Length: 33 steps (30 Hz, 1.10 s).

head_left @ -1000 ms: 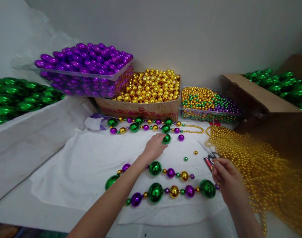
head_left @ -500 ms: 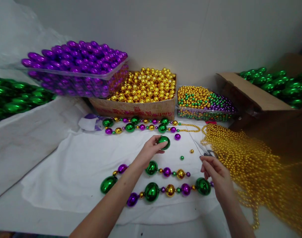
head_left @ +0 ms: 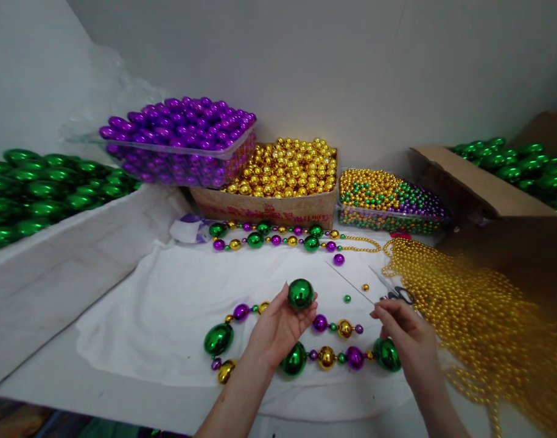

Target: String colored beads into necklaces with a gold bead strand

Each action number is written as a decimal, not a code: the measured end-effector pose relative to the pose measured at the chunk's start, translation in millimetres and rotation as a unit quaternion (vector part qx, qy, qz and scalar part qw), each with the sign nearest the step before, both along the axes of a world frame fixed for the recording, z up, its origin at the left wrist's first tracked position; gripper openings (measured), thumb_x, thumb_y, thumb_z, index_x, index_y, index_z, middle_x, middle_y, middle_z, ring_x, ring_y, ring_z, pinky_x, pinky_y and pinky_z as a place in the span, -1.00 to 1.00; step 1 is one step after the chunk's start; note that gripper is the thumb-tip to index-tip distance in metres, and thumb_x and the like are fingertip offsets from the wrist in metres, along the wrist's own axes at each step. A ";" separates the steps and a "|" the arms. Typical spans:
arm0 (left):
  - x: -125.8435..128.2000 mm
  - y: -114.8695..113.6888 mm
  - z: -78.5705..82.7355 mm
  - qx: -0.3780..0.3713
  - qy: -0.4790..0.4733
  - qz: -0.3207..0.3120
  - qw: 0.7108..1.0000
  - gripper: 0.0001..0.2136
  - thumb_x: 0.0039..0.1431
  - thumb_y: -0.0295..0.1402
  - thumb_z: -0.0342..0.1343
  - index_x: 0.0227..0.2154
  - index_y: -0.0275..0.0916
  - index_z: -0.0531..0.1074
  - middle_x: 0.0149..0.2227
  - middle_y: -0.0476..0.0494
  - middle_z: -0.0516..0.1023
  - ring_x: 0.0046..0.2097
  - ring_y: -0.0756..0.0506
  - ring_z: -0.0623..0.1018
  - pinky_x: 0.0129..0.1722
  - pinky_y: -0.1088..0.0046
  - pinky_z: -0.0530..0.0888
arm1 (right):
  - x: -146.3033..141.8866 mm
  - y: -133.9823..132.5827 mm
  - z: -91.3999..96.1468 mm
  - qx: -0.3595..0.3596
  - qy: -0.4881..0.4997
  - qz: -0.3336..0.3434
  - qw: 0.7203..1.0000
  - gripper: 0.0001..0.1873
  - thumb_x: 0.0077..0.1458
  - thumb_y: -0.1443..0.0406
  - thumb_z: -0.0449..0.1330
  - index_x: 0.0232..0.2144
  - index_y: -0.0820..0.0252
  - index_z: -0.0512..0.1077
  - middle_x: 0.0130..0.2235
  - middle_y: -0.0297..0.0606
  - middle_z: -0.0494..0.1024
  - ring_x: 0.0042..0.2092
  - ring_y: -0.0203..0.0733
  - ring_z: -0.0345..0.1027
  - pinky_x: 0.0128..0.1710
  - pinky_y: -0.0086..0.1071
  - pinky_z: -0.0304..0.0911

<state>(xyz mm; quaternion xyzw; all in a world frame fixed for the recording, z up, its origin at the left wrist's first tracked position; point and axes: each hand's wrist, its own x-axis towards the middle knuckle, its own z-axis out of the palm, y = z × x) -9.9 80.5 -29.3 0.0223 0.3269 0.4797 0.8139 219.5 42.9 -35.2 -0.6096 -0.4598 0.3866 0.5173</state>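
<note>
A large shiny green ball bead rests on the upturned fingers of my left hand, with the thumb beside it. Between the thumb and fingertips of my right hand is a long thin needle, its tip pointing up and left. Below both hands lies a strand of green, purple and gold beads, partly hidden by my left hand. Loose on the cloth are a purple bead, a gold bead and a small green bead. Scissors lie just behind my right hand.
At the back stand a clear tub of purple beads, a carton of gold beads and a tub of small mixed beads. A beaded necklace lies before them. Gold bead strings are heaped right. Green beads fill a box left.
My left hand has turned palm up and come nearer with the green ball bead. The needle now points further left. The whole view has shifted slightly.
</note>
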 end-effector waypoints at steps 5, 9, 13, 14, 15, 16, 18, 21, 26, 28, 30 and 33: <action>-4.5 -2.6 -3.1 -0.019 -0.026 0.016 0.999 -0.67 0.28 -0.21 -0.06 -0.21 -0.43 0.40 -0.20 -0.36 0.54 -0.35 -0.02 0.54 -0.35 0.50 0.53 | -2.0 2.0 6.5 0.056 -0.041 0.003 0.998 -0.81 0.05 0.14 0.24 -0.42 0.15 0.47 -0.38 -0.36 0.37 -0.50 -0.34 0.28 -0.51 -0.40 0.20; -4.0 -1.7 -3.2 -0.021 -0.037 0.026 0.999 -0.69 0.25 -0.20 -0.01 -0.24 -0.42 0.41 -0.21 -0.37 0.54 -0.36 -0.02 0.52 -0.34 0.50 0.51 | -2.6 1.4 13.9 0.049 -0.048 -0.002 0.998 -0.80 0.05 0.13 0.23 -0.41 0.14 0.47 -0.40 -0.37 0.35 -0.50 -0.34 0.27 -0.51 -0.39 0.19; 0.9 -7.9 -0.5 0.031 -0.053 -0.004 0.998 -0.68 0.22 -0.20 0.05 -0.18 -0.41 0.43 -0.14 -0.37 0.53 -0.32 -0.06 0.53 -0.31 0.47 0.50 | -7.7 -0.7 15.6 0.025 -0.065 -0.012 0.998 -0.76 0.06 0.11 0.21 -0.40 0.16 0.46 -0.42 -0.38 0.35 -0.53 -0.33 0.25 -0.52 -0.40 0.19; 3.4 -10.6 0.6 0.058 -0.055 -0.021 0.997 -0.68 0.20 -0.22 0.07 -0.14 -0.40 0.43 -0.08 -0.38 0.51 -0.30 -0.08 0.54 -0.31 0.45 0.49 | -10.4 -1.3 14.5 0.019 -0.070 -0.010 0.997 -0.76 0.06 0.11 0.20 -0.41 0.17 0.46 -0.44 -0.38 0.34 -0.53 -0.33 0.24 -0.53 -0.41 0.18; 6.3 -13.3 1.8 0.088 -0.054 -0.035 0.994 -0.69 0.19 -0.25 0.08 -0.12 -0.40 0.43 -0.02 -0.38 0.48 -0.27 -0.10 0.54 -0.31 0.44 0.49 | -13.7 -1.9 13.0 0.015 -0.076 -0.001 0.997 -0.76 0.07 0.11 0.19 -0.42 0.17 0.46 -0.46 -0.39 0.33 -0.52 -0.32 0.24 -0.52 -0.41 0.18; 9.5 -15.6 2.9 0.116 -0.051 -0.044 0.991 -0.69 0.18 -0.28 0.10 -0.10 -0.40 0.43 0.04 -0.39 0.44 -0.25 -0.13 0.55 -0.31 0.43 0.49 | -17.5 -2.6 11.2 0.012 -0.082 0.014 0.996 -0.76 0.08 0.12 0.18 -0.43 0.17 0.45 -0.47 -0.38 0.33 -0.51 -0.31 0.24 -0.51 -0.42 0.19; 16.2 -18.2 4.0 0.155 -0.044 -0.042 0.986 -0.71 0.17 -0.32 0.10 -0.09 -0.39 0.44 0.09 -0.38 0.40 -0.22 -0.15 0.55 -0.30 0.41 0.48 | -25.4 -4.0 7.6 0.008 -0.092 0.049 0.994 -0.76 0.11 0.13 0.15 -0.44 0.17 0.44 -0.46 -0.37 0.34 -0.47 -0.28 0.25 -0.48 -0.42 0.20; 23.9 -16.4 0.8 0.142 -0.031 -0.017 0.989 -0.74 0.20 -0.32 0.08 -0.13 -0.37 0.46 0.03 -0.36 0.45 -0.25 -0.13 0.55 -0.31 0.42 0.47 | -34.1 -5.4 3.1 0.007 -0.106 0.083 0.991 -0.78 0.13 0.17 0.12 -0.44 0.16 0.43 -0.43 -0.35 0.34 -0.42 -0.26 0.26 -0.45 -0.42 0.21; 28.8 -11.0 -10.7 0.074 -0.031 0.024 0.997 -0.77 0.22 -0.32 0.05 -0.17 -0.37 0.44 -0.13 -0.32 0.53 -0.27 -0.13 0.56 -0.34 0.44 0.49 | -33.3 -4.8 -5.5 0.018 -0.118 0.102 0.988 -0.84 0.10 0.22 0.16 -0.44 0.18 0.44 -0.41 -0.32 0.35 -0.39 -0.24 0.28 -0.42 -0.41 0.21; 30.1 -10.7 -12.1 0.058 -0.044 0.028 0.997 -0.77 0.23 -0.31 0.05 -0.16 -0.37 0.43 -0.12 -0.32 0.53 -0.28 -0.13 0.56 -0.35 0.44 0.50 | -31.3 -4.8 -10.7 0.014 -0.097 0.089 0.991 -0.82 0.10 0.20 0.16 -0.44 0.18 0.43 -0.41 -0.33 0.36 -0.39 -0.24 0.29 -0.42 -0.40 0.22; 31.4 -10.7 -10.6 0.042 -0.065 0.022 0.997 -0.75 0.23 -0.30 0.04 -0.14 -0.38 0.42 -0.08 -0.34 0.51 -0.29 -0.12 0.56 -0.36 0.47 0.51 | -31.1 -4.3 -15.8 0.014 -0.067 0.054 0.996 -0.80 0.09 0.18 0.18 -0.46 0.19 0.43 -0.43 -0.35 0.36 -0.42 -0.26 0.28 -0.44 -0.41 0.22; 31.9 -10.0 -5.8 0.011 -0.102 0.017 0.995 -0.70 0.24 -0.28 0.02 -0.12 -0.43 0.40 -0.05 -0.40 0.48 -0.26 -0.11 0.56 -0.35 0.51 0.52 | -34.6 0.2 -19.6 0.027 0.021 -0.031 0.999 -0.78 0.02 0.15 0.26 -0.45 0.20 0.42 -0.49 -0.41 0.35 -0.50 -0.31 0.25 -0.49 -0.42 0.20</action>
